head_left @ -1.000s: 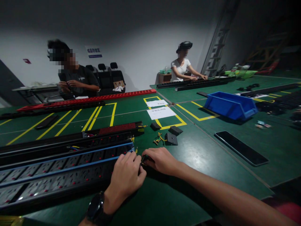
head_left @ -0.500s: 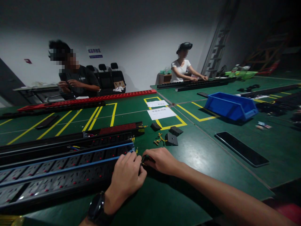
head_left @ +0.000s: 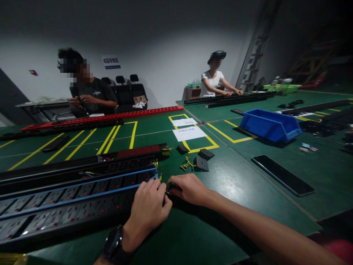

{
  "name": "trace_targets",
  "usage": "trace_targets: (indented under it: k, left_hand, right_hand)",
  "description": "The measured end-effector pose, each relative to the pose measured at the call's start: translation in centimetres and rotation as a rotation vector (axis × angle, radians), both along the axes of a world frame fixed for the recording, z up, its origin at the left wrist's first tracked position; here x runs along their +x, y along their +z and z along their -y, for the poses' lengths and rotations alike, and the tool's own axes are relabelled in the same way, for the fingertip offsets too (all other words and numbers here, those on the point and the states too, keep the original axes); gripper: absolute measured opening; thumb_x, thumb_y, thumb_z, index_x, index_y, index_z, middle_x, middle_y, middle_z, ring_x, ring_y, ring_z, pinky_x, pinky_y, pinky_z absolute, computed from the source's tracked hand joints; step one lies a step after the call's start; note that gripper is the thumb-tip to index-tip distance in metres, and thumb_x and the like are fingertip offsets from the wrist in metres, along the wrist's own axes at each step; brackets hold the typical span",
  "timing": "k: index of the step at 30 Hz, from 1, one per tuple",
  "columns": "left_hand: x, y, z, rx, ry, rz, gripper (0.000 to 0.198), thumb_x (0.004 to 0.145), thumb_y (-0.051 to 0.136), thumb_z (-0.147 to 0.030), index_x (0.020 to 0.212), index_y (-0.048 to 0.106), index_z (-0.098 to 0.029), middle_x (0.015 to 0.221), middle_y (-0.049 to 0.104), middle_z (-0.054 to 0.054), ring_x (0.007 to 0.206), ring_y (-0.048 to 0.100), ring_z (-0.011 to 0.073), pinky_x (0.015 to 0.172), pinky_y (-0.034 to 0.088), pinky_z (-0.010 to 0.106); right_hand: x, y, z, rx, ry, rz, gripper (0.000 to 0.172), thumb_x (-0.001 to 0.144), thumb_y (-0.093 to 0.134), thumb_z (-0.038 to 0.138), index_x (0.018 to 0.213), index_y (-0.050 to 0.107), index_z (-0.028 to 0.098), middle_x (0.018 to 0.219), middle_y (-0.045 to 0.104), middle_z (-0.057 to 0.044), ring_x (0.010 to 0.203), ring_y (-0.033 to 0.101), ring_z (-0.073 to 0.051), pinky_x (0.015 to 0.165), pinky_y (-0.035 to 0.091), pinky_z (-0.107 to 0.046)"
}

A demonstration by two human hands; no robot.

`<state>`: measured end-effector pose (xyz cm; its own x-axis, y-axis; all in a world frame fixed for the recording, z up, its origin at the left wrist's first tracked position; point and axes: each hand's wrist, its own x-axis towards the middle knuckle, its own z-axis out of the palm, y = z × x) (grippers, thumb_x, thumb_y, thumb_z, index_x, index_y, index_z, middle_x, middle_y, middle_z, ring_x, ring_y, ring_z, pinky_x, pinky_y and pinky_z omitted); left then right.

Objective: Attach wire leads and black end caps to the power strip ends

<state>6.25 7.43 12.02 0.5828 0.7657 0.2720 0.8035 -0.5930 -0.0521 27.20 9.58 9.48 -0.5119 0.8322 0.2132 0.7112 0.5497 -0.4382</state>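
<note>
hands closed on end piece at near strip's right end

head view: left hand [head_left: 149, 209], with a wristwatch [head_left: 113, 244], lay over the right end of the nearest power strip [head_left: 68, 206], fingers curled narrow. right hand [head_left: 189, 189] came in from the right, fingers also curled tight. both pinched a small black end piece [head_left: 169, 188], which sat between the two sets of fingertips, touching the strip's end, near the front of the green table [head_left: 220, 221]. most of the piece was hidden by fingers, so its exact shape couldn't be told.

handling, as a judgement: the end piece looked small, light, stiff plastic, easy to drop or cock sideways; best held by its side edges with fingertips. the strip looked long, rigid and fairly heavy, unlikely to slide much; steady it from the top near the end, not on the sockets.

more black strips lay just beyond the near one, running left. farther right of the hands: loose black caps [head_left: 201, 163] beside yellow-green wires [head_left: 187, 162], paper sheets [head_left: 189, 132] in a yellow-taped box, a flat black panel [head_left: 282, 178], a blue bin [head_left: 270, 125]. far left, a long red strip [head_left: 110, 116], with a seated person [head_left: 91, 95] behind it, hands together. far middle, another person [head_left: 213, 79] worked on a long black strip.
</note>
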Motion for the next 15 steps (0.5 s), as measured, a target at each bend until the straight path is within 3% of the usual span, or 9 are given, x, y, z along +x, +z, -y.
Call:
trace_targets:
  k: [15]
  left_hand:
    - [0.03, 0.04, 0.03, -0.039, 0.011, -0.005, 0.011, 0.092, 0.059, -0.015, 0.090, 0.070, -0.019, 0.096, 0.070, 0.011, 0.097, 0.068, 0.0333, 0.087, 0.051, 0.049]
  right_hand:
    - [-0.01, 0.05, -0.07, -0.004, 0.003, 0.000, 0.011, 0.099, 0.074, 0.024, 0.110, 0.073, 0.023, 0.094, 0.082, -0.003, 0.082, 0.073, -0.019, 0.065, 0.031, -0.027]
